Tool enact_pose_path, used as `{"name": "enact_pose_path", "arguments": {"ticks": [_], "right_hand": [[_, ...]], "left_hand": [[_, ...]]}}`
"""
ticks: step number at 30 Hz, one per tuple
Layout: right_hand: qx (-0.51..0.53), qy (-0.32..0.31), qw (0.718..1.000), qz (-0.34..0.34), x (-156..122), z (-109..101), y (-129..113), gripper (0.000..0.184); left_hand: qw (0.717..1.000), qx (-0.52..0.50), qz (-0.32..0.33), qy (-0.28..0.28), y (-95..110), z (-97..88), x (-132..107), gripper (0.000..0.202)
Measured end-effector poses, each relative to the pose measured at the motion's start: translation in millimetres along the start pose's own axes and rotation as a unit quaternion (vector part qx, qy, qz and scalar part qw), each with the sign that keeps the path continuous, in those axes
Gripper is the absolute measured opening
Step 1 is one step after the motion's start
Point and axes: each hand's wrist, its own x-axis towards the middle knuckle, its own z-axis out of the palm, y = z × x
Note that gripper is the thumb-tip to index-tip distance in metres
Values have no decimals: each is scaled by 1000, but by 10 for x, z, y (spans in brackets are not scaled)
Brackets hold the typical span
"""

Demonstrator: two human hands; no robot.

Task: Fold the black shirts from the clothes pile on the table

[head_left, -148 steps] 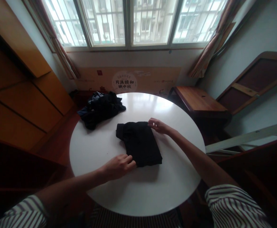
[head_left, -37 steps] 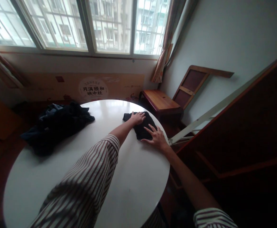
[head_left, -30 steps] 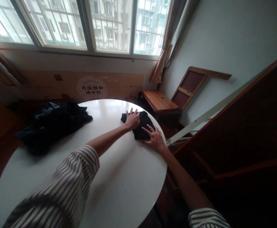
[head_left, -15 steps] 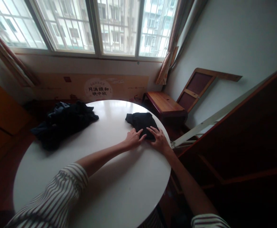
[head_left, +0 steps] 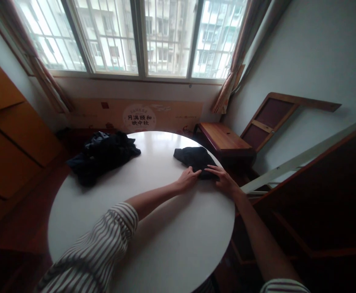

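Observation:
A folded black garment [head_left: 196, 155] lies near the far right edge of the round white table [head_left: 166, 228]. At its near left corner is my left hand [head_left: 187, 180], its fingers bent and drawn together on the cloth's edge. My right hand [head_left: 224, 181] rests at the garment's near right side. Its fingers stretch over the black fabric, spread apart and pointing left. The garment's near edge is partly covered by both hands, and its exact kind does not show.
A crumpled pile of dark clothes [head_left: 106, 156] sits at the table's far left. Behind the table's right side stands a low wooden bench [head_left: 223, 136], with a wood-framed panel [head_left: 271, 118] leaning by the wall. Orange cabinets [head_left: 16, 142] line the left.
The view has turned somewhat left, so everything appears shifted right. My left hand's fingers have drawn in at the garment's near edge. My right hand remains on the cloth.

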Motion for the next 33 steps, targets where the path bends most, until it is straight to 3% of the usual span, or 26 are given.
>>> {"name": "enact_pose_path", "arguments": {"ticks": [5,7,10,13,16,18,21,22,24,27,29,31,33], "right_hand": [[-21,47,999,14,62,-2,285,72],[-44,51,998,12,30,24,331,72],[-87,53,995,15,-43,57,330,71],[-105,67,992,13,-36,61,223,63],[-87,75,993,-16,139,66,-34,47],[-70,88,993,-31,331,109,-272,36],[-27,97,994,-49,623,280,-630,30],[-11,90,994,-55,696,361,-730,30],[6,54,996,-68,776,533,-882,31],[5,-14,996,-93,737,733,-984,32],[11,-27,995,-97,656,794,-990,31],[18,-19,996,-82,587,806,-982,30],[20,-16,998,-65,553,792,-984,29]], "left_hand": [[1000,7,-12,-7,170,25,309,44],[1000,8,-19,-7,186,-3,268,47],[1000,12,1,-1,64,-130,-21,51],[999,43,11,25,-282,-408,-473,43],[987,114,-80,78,-814,-845,-924,38],[959,176,-178,135,-1207,-1181,-1177,39],[883,235,-326,244,-1744,-1625,-1472,41],[864,233,-363,259,-1893,-1733,-1549,42],[858,203,-401,250,-2134,-1876,-1665,40],[880,161,-387,223,-2331,-1987,-1738,26],[884,163,-368,240,-2337,-2092,-1712,23],[876,157,-323,322,-2231,-2276,-1626,26],[852,125,-229,454,-2011,-2517,-1489,26]]}}
